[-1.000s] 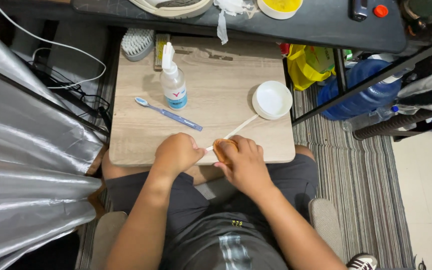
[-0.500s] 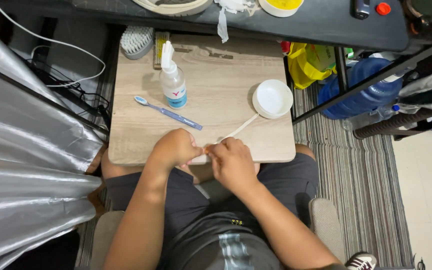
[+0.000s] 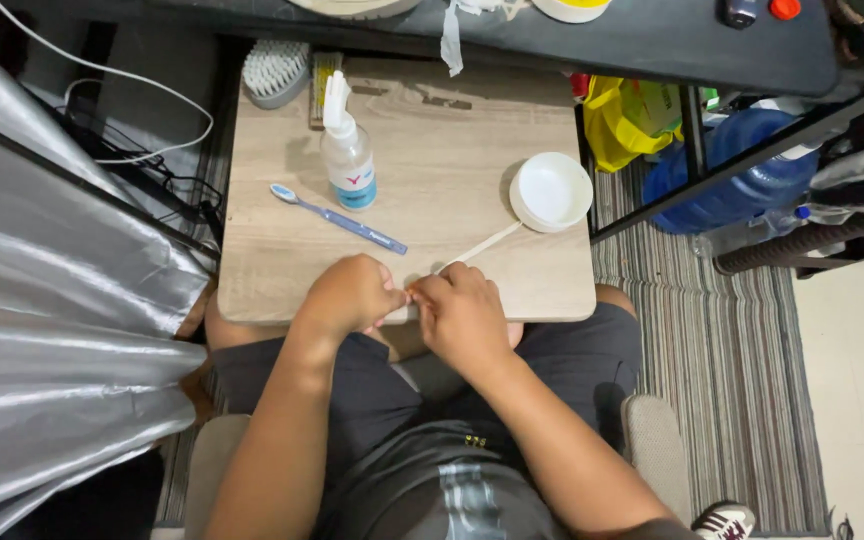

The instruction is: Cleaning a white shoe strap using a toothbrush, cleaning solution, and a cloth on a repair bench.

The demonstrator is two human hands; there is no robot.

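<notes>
At the near edge of the small light-wood tabletop (image 3: 252,290), the person's two hands meet over their lap. The left hand (image 3: 350,296) is curled into a loose fist, and the right hand (image 3: 464,315) faces it, fingertips of both brought together on something small and orange-tinged at the point where they touch; what that bit is cannot be made out. Both hands sit low and close to the body, wrists resting near the table edge, which looks like a way of steadying fine work between the fingertips.

From the right hand a thin white stick (image 3: 482,245) runs up and away to the right, its far end reaching the rim of a round white plastic bowl (image 3: 552,190). The stick's near end disappears under the right hand's fingers, so it appears pinched there, though the grip itself is hidden.

Farther out, a blue toothbrush (image 3: 340,219) lies flat and slanted, well clear of the left hand. Just behind it stands a clear spray bottle with a white trigger head and blue label (image 3: 348,150). At the far left corner rests a pale scrubbing brush (image 3: 276,72), bristles up.
</notes>
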